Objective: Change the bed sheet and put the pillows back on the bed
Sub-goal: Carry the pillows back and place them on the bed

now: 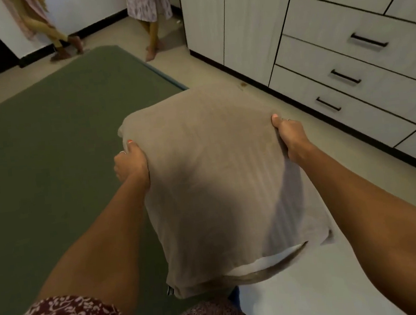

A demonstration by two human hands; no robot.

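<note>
We hold the pillow (pixel 217 182) out in front of us, centre of the frame, with both hands clamped on its far half: the left hand (pixel 132 164) pinches the left edge with the thumb on top, and the right hand (pixel 290 137) grips the right edge the same way. The fingers beneath are hidden by the cloth.

The relation that matters is pillow to bed (pixel 47 153). The bed, in a plain green sheet, fills the left of the frame, and the pillow hangs past its right edge, mostly over the floor (pixel 305 288). So the pillow's place lies to our left, and the left hand is the nearer to it. The long axis runs from the lower centre up toward the middle, roughly along the bed's side. We judge the next move to be a swing leftward over the sheet.

The pillow is soft and taupe. Its open end faces us at the lower centre, where a white inner shows through the case mouth.
</note>
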